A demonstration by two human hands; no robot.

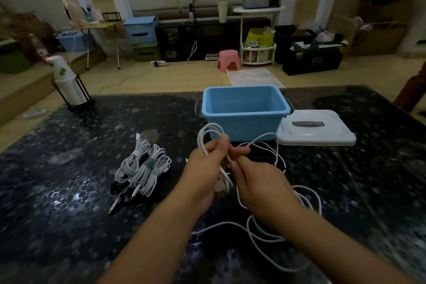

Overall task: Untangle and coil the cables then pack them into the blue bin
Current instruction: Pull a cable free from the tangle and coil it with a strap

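Both hands work over a dark speckled table (69, 191). The left hand (202, 168) grips a small coil of white cable (208, 134), fingers curled round the loops so they stand up above the knuckles. The right hand (255, 182) pinches the same cable just beside the left thumb, fingertips close together on the strand. From there the cable runs off loose — one long arc swings right toward the bin and back, and more slack lies in open loops on the table under and beside the right forearm.

The blue bin (244, 122) stands just beyond the hands, open, with nothing showing inside. Its white lid (318, 131) lies flat to the right, touching or nearly touching the bin's base.

To the left of the hands sits a pile of coiled cables (145, 168) — white bundles bound with ties, some dark cable beneath. A stack of paper cups (66, 83) in a black holder stands at the table's far left corner.
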